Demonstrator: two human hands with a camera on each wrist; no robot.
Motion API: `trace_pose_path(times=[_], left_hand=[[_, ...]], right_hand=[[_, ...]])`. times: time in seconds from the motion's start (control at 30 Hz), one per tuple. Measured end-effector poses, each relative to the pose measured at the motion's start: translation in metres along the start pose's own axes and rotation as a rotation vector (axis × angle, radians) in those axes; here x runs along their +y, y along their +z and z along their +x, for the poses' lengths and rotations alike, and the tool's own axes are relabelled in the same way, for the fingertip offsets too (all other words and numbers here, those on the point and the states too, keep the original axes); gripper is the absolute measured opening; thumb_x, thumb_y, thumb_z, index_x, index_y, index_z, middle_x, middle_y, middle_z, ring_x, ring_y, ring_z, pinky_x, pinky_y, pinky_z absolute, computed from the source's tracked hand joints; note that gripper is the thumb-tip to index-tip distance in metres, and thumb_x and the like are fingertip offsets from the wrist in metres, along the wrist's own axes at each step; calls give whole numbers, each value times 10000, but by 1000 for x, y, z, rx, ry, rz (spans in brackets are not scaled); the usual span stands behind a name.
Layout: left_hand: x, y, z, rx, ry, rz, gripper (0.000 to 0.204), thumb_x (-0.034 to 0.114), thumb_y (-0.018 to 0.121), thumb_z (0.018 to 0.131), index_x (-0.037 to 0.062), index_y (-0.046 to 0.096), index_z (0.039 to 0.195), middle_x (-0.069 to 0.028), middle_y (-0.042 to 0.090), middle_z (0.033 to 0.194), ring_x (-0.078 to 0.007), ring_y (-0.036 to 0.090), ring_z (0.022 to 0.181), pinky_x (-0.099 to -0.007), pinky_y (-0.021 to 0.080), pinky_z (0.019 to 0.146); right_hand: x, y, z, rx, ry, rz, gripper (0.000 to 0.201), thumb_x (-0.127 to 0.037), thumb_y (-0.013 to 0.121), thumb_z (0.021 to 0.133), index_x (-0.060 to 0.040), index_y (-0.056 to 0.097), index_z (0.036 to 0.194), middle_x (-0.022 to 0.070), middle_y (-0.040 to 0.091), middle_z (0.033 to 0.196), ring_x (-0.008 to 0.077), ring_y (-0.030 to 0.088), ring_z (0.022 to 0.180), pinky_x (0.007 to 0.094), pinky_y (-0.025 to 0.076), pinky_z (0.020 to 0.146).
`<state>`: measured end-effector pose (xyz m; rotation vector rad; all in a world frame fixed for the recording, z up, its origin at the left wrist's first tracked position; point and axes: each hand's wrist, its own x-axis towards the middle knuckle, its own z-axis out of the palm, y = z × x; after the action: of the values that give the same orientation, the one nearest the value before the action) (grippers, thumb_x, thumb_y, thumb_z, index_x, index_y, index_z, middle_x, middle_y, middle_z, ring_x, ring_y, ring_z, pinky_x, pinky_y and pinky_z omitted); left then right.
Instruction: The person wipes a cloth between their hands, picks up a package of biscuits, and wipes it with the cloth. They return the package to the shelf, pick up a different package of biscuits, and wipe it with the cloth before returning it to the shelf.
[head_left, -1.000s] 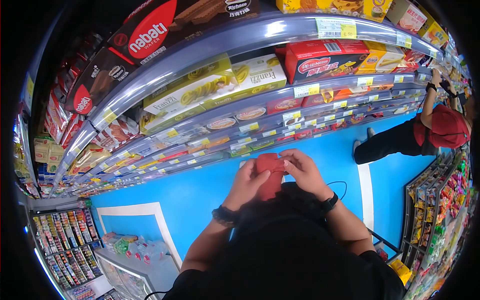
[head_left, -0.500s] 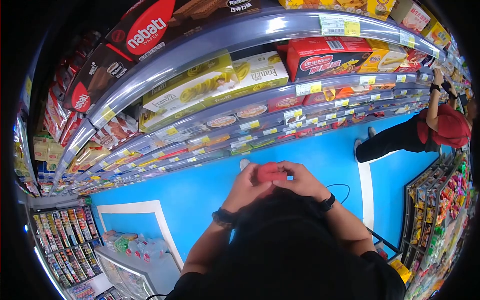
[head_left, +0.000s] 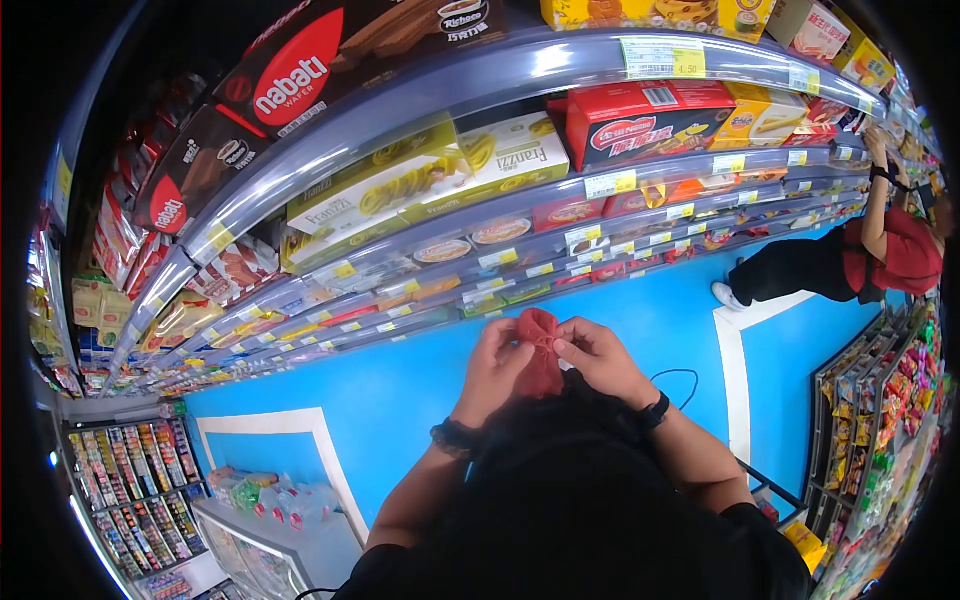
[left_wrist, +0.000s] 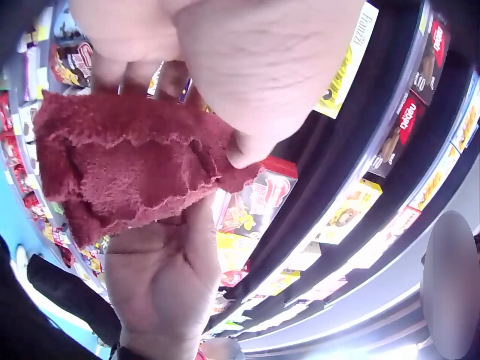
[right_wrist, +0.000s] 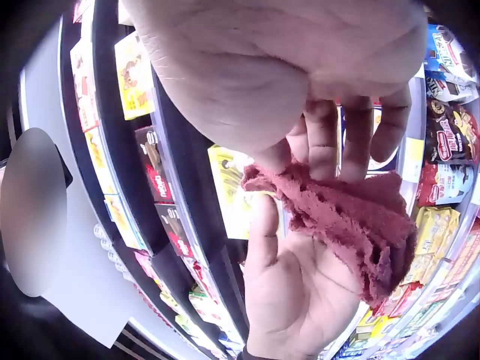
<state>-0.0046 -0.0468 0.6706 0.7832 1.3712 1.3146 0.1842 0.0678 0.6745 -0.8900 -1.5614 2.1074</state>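
A dark red, fuzzy cloth is held in front of my body, gathered into creases near its middle in the head view. My left hand grips its left side, and my right hand pinches its right side with the thumb on the near face. In the left wrist view the folded cloth shows layered, ragged edges, with the left thumb pressed at one end. The right wrist view has the cloth spread between both hands, its narrow end under the right thumb.
A curved store shelf stacked with wafer and biscuit boxes runs just beyond the hands. A person in a red top reaches to the shelf at the right. Behind them stands a snack rack; a glass-fronted counter is at lower left.
The cloth was folded up short between the hands half a second ago and now extends lengthwise again, creased in the middle. The other person's legs have shifted to the right.
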Motion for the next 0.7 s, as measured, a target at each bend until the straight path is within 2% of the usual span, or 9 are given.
trace_pose_path(times=[0.07, 0.17, 0.23, 0.37, 0.43, 0.53, 0.63, 0.7], left_hand=[[4, 3, 0, -49, 25, -63, 496, 52, 644, 1012, 31, 438, 1464, -116, 593, 1363, -163, 604, 1232, -344, 494, 1048], [23, 11, 0, -95, -12, -135, 536, 58, 666, 1001, 9, 407, 1468, -145, 604, 1325, -177, 662, 1137, -324, 540, 1000], [26, 15, 1, -100, -11, -89, 519, 80, 659, 1007, 5, 427, 1465, -137, 608, 1327, -169, 654, 1140, -324, 527, 1012], [23, 13, 2, -22, -20, 60, 414, 123, 603, 1038, 5, 517, 1425, -105, 638, 1293, -146, 631, 1139, -314, 502, 1011], [16, 8, 1, -3, -50, 2, 357, 138, 568, 1054, -1, 570, 1383, -86, 657, 1262, -136, 619, 1136, -303, 492, 1002], [17, 4, -11, 36, -141, -43, 308, 138, 538, 1066, -10, 622, 1322, -64, 673, 1219, -119, 611, 1116, -285, 483, 987], [8, -9, -22, 76, -181, -100, 286, 131, 527, 1070, -15, 626, 1296, -55, 678, 1181, -111, 620, 1084, -288, 498, 962], [-1, -16, -31, 99, -195, -236, 276, 132, 535, 1068, -13, 618, 1287, -55, 678, 1164, -110, 634, 1056, -293, 519, 932]], right_hand=[[-4, 1, -1, 10, -32, -74, 219, -171, 742, 986, 4, 670, 1097, 38, 726, 963, 112, 665, 878, 292, 548, 831], [-7, 0, -2, 2, -129, -165, 231, -175, 770, 959, -2, 665, 1072, 46, 729, 950, 122, 667, 859, 301, 547, 823], [-6, 0, -2, -2, -186, -195, 248, -180, 791, 938, -7, 660, 1058, 59, 730, 942, 136, 670, 842, 311, 548, 817], [-4, 3, -2, 88, -177, -257, 278, -192, 806, 915, -4, 645, 1040, 90, 722, 925, 169, 676, 830, 324, 549, 814], [1, 1, -4, 129, -116, -273, 280, -198, 801, 917, -2, 638, 1032, 99, 713, 912, 184, 677, 831, 330, 549, 814], [6, -5, -5, 57, -92, -315, 217, -135, 759, 966, 5, 620, 1057, 57, 676, 980, 128, 657, 930, 310, 555, 866], [21, -10, -5, 6, -101, -266, 166, -109, 709, 999, -12, 600, 1078, 37, 663, 983, 108, 635, 938, 291, 538, 863], [33, -6, -2, 40, -67, -57, 186, -163, 701, 1011, -27, 587, 1068, 29, 643, 905, 92, 593, 839, 284, 503, 757]])
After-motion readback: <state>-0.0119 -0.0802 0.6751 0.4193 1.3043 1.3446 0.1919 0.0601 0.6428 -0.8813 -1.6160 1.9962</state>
